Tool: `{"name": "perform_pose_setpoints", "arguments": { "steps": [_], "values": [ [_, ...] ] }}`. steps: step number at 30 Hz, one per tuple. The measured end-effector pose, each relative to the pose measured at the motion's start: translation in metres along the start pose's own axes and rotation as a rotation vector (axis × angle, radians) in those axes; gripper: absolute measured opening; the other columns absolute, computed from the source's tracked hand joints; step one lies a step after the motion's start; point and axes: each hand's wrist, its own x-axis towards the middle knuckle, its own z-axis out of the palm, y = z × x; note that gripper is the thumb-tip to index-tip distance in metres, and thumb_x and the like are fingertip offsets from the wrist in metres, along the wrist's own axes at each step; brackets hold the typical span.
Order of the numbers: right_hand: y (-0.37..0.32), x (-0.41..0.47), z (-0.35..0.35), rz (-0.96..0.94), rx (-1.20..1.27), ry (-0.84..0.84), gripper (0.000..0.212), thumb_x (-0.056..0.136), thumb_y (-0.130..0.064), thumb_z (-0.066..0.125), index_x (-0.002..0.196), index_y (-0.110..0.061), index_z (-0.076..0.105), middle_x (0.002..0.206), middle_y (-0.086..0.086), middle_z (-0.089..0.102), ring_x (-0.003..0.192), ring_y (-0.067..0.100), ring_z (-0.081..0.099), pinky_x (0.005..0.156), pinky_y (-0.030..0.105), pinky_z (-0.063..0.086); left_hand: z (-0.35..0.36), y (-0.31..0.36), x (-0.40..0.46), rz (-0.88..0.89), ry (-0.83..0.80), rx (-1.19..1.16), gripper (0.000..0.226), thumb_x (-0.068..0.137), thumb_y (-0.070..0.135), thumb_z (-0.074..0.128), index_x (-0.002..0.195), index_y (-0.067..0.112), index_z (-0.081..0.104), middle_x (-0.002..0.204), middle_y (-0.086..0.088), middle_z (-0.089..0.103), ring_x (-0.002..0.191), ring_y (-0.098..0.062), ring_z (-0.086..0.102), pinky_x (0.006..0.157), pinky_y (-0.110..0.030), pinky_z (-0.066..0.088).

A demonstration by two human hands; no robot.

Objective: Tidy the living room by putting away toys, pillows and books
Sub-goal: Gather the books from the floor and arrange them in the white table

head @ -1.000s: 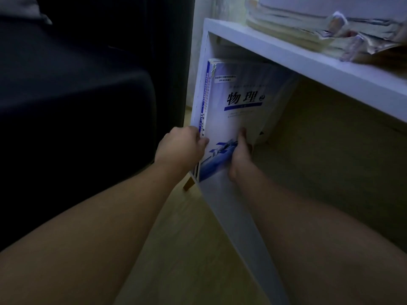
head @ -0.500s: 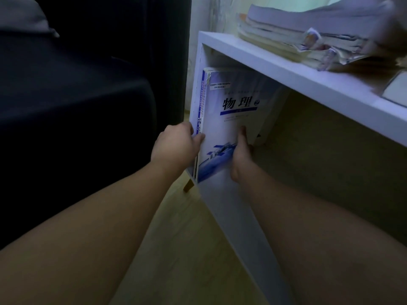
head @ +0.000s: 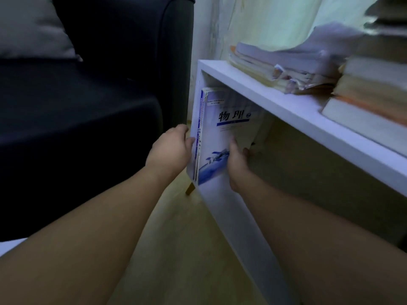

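Your left hand (head: 170, 148) has its grip curled around the shelf's (head: 253, 85) side panel. Your right hand (head: 236, 160) grips the lower edge of the physics book (head: 222, 133), which stands upright inside the shelf against that panel.

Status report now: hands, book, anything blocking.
Left hand grips the shelf side panel and book spines. Right hand holds the blue textbook, upright at the shelf's left end. Nothing seen blocking; loose book piles lie on top.
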Motion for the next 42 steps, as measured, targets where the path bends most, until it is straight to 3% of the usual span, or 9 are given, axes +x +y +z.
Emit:
{"name": "perform_pose_setpoints", "arguments": {
  "steps": [8, 13, 18, 22, 26, 29, 32, 37, 42],
  "values": [
    [-0.082, -0.114, -0.003, -0.07, -0.393, -0.219, 0.072, 0.077, -0.065, 0.043, 0.133, -0.02, 0.044, 0.127, 0.012, 0.053, 0.117, 0.034, 0.053, 0.1, 0.048, 0.042, -0.122, 0.041, -0.006, 0.035, 0.116, 0.03, 0.045, 0.101, 0.034, 0.046, 0.143, 0.018, 0.043, 0.137, -0.008, 0.052, 0.12, -0.025, 0.053, 0.094, -0.038, 0.044],
    [-0.18, -0.183, -0.015, -0.233, -0.742, -0.481, 0.037, 0.097, -0.021, 0.047, 0.132, -0.007, 0.05, 0.128, 0.013, 0.052, 0.108, 0.025, 0.052, 0.085, 0.03, 0.04, -0.204, 0.083, 0.009, 0.085, 0.205, 0.076, 0.044, 0.1, 0.035, 0.046, 0.138, 0.013, 0.047, 0.136, -0.01, 0.054, 0.122, -0.028, 0.051, 0.098, -0.039, 0.041],
    [-0.276, -0.201, -0.025, -0.377, -1.018, -0.515, 0.017, 0.096, -0.002, 0.043, 0.103, 0.004, 0.056, 0.109, 0.022, 0.054, 0.102, 0.036, 0.061, 0.09, 0.045, 0.054, -0.241, 0.119, 0.022, 0.099, 0.225, 0.052, 0.042, 0.101, 0.034, 0.046, 0.137, 0.012, 0.049, 0.135, -0.01, 0.055, 0.12, -0.028, 0.052, 0.098, -0.039, 0.041],
    [-0.336, -0.185, -0.04, -0.546, -1.123, -0.432, 0.018, 0.095, -0.012, 0.048, 0.107, 0.0, 0.056, 0.099, 0.013, 0.057, 0.096, 0.032, 0.064, 0.068, 0.034, 0.054, -0.237, 0.15, 0.037, 0.129, 0.132, 0.0, 0.039, 0.099, 0.031, 0.052, 0.131, 0.011, 0.054, 0.128, -0.009, 0.06, 0.114, -0.024, 0.056, 0.095, -0.034, 0.043],
    [-0.369, -0.149, -0.071, -0.64, -1.575, -0.221, 0.043, 0.093, -0.032, 0.053, 0.126, -0.004, 0.058, 0.129, 0.013, 0.057, 0.114, 0.031, 0.056, 0.097, 0.041, 0.047, -0.205, 0.185, 0.064, 0.18, -0.037, 0.0, 0.037, 0.095, 0.034, 0.057, 0.125, 0.013, 0.058, 0.124, -0.005, 0.061, 0.102, -0.017, 0.055, 0.085, -0.028, 0.041],
    [-0.36, -0.117, -0.1, -0.522, -1.783, -0.132, 0.047, 0.094, -0.044, 0.048, 0.125, -0.009, 0.058, 0.134, 0.01, 0.055, 0.118, 0.028, 0.054, 0.102, 0.04, 0.041, -0.166, 0.212, 0.085, 0.175, -0.185, -0.003, 0.045, 0.093, 0.035, 0.06, 0.131, 0.012, 0.053, 0.129, -0.005, 0.057, 0.106, -0.018, 0.054, 0.087, -0.03, 0.043],
    [-0.34, -0.099, -0.115, -0.362, -1.786, -0.272, 0.039, 0.096, -0.041, 0.043, 0.125, -0.02, 0.059, 0.133, 0.005, 0.056, 0.115, 0.025, 0.056, 0.099, 0.037, 0.041, -0.131, 0.229, 0.1, 0.155, -0.277, 0.049, 0.057, 0.094, 0.039, 0.058, 0.14, 0.007, 0.045, 0.14, -0.011, 0.05, 0.122, -0.026, 0.05, 0.091, -0.029, 0.038],
    [-0.33, -0.088, -0.114, -0.45, -1.781, -0.408, 0.03, 0.098, -0.025, 0.039, 0.12, -0.018, 0.057, 0.122, 0.007, 0.054, 0.096, 0.019, 0.05, 0.088, 0.032, 0.038, -0.094, 0.235, 0.125, 0.028, -0.54, 0.3, 0.082, 0.084, 0.065, 0.059, 0.141, 0.008, 0.044, 0.144, -0.009, 0.047, 0.125, -0.029, 0.049, 0.102, -0.036, 0.041],
    [-0.33, -0.084, -0.112, -0.527, -1.862, -0.451, 0.021, 0.1, -0.015, 0.036, 0.084, -0.015, 0.05, 0.088, 0.002, 0.047, 0.077, 0.014, 0.047, 0.078, 0.03, 0.035, -0.088, 0.245, 0.136, -0.065, -0.619, 0.402, 0.076, 0.08, 0.055, 0.071, 0.136, 0.007, 0.05, 0.137, -0.009, 0.052, 0.122, -0.03, 0.051, 0.098, -0.037, 0.044]
  ]
}}
